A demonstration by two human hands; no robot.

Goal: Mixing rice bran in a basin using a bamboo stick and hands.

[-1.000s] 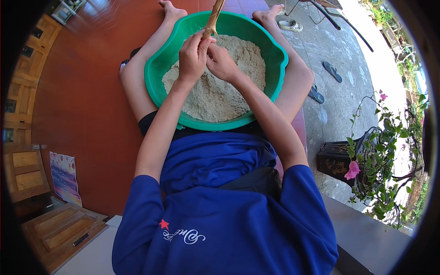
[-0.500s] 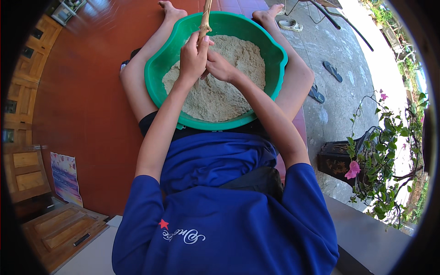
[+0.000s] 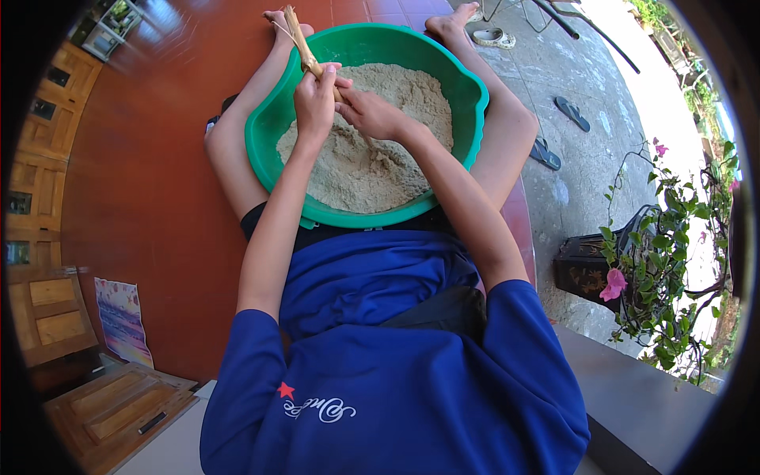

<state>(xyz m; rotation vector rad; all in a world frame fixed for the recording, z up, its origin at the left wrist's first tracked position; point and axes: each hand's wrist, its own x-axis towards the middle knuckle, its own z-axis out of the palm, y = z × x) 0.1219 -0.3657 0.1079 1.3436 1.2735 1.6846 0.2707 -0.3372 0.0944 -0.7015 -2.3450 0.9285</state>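
A wide green basin (image 3: 265, 150) rests between my spread legs, holding a pale, crumbly grain-like powder (image 3: 404, 87). Both my hands are wrapped round a rough wooden stick (image 3: 304, 49) above it. My left hand (image 3: 315, 101) grips it higher up, just below the end that slants up and to the left. Lower down, my right hand (image 3: 370, 112) is closed round the stick close to my left. The stick's lower end seems to go down into the powder, though my right hand and wrist hide most of it.
On the concrete to the right lie dark flip-flops (image 3: 571, 114) and a pale clog (image 3: 493, 37). A dark planter (image 3: 590, 265) with a pink-flowered plant stands nearer. Red floor (image 3: 158, 182) stretches left toward wooden panels (image 3: 36, 166). A low grey ledge (image 3: 633, 404) runs at the lower right.
The stick's upper end has swung from nearly upright to a slant toward the left. Both hands have tilted with it and stay closed round it; the powder near them is stirred.
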